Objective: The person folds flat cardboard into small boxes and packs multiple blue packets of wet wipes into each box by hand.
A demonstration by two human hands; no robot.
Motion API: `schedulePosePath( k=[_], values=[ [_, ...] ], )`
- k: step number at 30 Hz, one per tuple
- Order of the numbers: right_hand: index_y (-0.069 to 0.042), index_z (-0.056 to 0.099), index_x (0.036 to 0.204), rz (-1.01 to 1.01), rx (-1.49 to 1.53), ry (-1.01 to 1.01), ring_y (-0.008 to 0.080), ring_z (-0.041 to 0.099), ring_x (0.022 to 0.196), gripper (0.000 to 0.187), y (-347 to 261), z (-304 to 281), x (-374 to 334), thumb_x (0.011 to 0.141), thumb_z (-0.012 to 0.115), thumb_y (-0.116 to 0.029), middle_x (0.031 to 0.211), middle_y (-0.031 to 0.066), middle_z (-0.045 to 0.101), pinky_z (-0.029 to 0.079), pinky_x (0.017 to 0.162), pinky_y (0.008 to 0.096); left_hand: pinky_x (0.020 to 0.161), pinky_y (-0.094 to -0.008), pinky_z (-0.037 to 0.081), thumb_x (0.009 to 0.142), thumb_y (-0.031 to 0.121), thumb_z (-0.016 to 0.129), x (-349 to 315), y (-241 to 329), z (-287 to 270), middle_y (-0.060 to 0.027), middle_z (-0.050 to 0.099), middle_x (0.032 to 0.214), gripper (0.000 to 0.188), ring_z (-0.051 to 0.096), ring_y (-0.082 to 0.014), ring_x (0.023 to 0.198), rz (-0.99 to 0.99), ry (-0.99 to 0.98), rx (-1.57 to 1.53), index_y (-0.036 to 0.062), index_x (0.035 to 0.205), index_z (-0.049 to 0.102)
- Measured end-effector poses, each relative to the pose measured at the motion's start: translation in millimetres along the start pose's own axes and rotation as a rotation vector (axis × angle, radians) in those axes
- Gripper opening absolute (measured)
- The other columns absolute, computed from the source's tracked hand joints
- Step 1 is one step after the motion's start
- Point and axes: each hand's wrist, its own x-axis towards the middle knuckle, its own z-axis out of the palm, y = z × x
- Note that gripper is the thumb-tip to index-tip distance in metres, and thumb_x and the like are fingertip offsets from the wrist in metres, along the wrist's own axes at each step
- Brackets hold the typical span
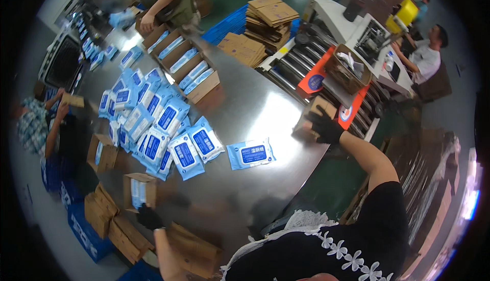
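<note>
My right hand (325, 128), in a black glove, is at the right edge of the metal table. Its fingers are spread around a small closed cardboard box (320, 108) beside the roller conveyor. Low on the left, my gloved left hand (149, 218) is at the near edge of an open cardboard box (149, 183), with its fingertips against the cardboard. Blue-and-white wipes packs (138, 193) stand inside that box. Between my hands lies a single wipes pack (251, 154), flat on the table. Left of it is a large heap of similar packs (153, 145).
Several filled open boxes (208, 88) stand in a row at the table's far side, near a co-worker's hand (147, 22). At the left, another person holds a flat piece of cardboard (74, 100). The conveyor (288, 66) runs along the right, with flattened cartons (270, 13) behind.
</note>
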Motion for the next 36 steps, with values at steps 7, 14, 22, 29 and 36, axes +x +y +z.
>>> schedulePosePath(
  k=[7,14,22,29,36],
  values=[
    [-0.003,0.046,0.133,0.109,-0.319,0.384,0.0322,0.058,0.109,0.068,40.4,20.7,3.2,0.074,0.074,-0.025,0.119,0.0188,0.058,0.049,0.092,0.0386,0.074,-0.0491,0.038,0.085,0.02,0.052,-224.3,141.3,-98.4,-0.0193,0.059,0.085,0.019,0.054,-0.0372,0.083,0.035,-0.32,-0.468,0.0083,0.098,0.062],
    [-0.003,0.062,0.107,-0.725,0.397,-0.189,0.038,0.054,0.11,0.05,-259.6,13.4,106.2,0.075,0.073,-0.039,0.117,0.0207,0.058,0.044,0.095,0.0422,0.074,-0.0434,0.047,0.082,0.034,0.063,-194.8,234.8,-164.0,-0.0139,0.064,0.09,0.026,0.061,-0.0313,0.086,0.895,-0.621,-0.611,0.0096,0.09,0.068],
    [-0.01,0.06,0.113,-0.357,0.622,-0.227,0.0313,0.065,0.082,0.034,-287.0,25.4,110.8,0.083,0.067,-0.021,0.089,0.0138,0.065,0.051,0.071,0.0371,0.103,-0.0409,0.035,0.069,0.026,0.084,-239.4,228.1,-58.3,-0.0172,0.048,0.126,0.083,0.045,-0.032,0.12,-0.158,-0.018,-1.208,0.0005,0.135,0.04],
    [-0.012,0.046,0.133,-0.086,0.066,0.266,0.04,0.041,0.124,0.066,-378.0,52.7,105.1,0.08,0.063,-0.048,0.129,0.0202,0.047,0.014,0.106,0.0677,0.11,-0.0376,0.029,0.093,0.029,0.054,-252.2,253.3,-62.4,-0.0188,0.041,0.141,0.062,0.038,-0.0294,0.132,-0.052,-0.423,-1.669,-0.001,0.142,0.032],
    [-0.02,0.054,0.13,-0.278,0.175,0.011,0.0362,0.043,0.125,0.063,-333.5,49.7,74.4,0.073,0.069,-0.043,0.128,0.0147,0.053,0.013,0.107,0.0685,0.089,-0.0424,0.047,0.086,0.031,0.057,-125.2,148.6,-37.7,-0.0181,0.066,0.107,0.038,0.063,-0.0332,0.098,0.836,-1.142,-0.691,0.0053,0.113,0.064]
  ],
)
